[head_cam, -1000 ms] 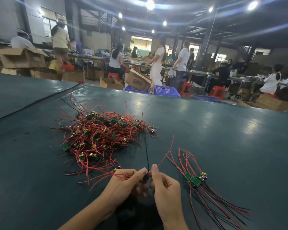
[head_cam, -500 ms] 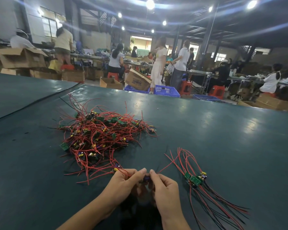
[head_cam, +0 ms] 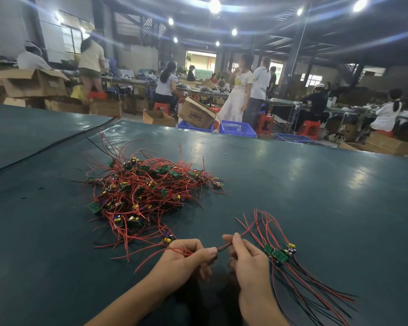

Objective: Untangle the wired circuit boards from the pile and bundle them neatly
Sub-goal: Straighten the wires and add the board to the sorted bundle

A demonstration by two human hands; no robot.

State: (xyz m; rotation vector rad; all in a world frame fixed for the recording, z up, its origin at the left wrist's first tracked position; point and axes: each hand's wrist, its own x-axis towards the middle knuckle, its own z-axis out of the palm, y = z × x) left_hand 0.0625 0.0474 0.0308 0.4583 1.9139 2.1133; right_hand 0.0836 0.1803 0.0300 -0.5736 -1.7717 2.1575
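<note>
Blue plastic crates (head_cam: 238,129) beyond far edge of dark teal table (head_cam: 316,196); contents not discernible. Tilted brown cardboard box (head_cam: 196,114) beside them, inside hidden. Versus half a second ago: hands no longer together, now apart with thin red wire (head_cam: 224,246) drawn out between them. Grips wire in curled left hand (head_cam: 186,257), thumb and forefinger clamped on it; pinches its other stretch with right hand (head_cam: 247,257), fingertips raised. Tangled pile of red-wired green circuit boards (head_cam: 141,191) ahead-left; sorted bundle of wired boards (head_cam: 278,254) just right of right hand.
</note>
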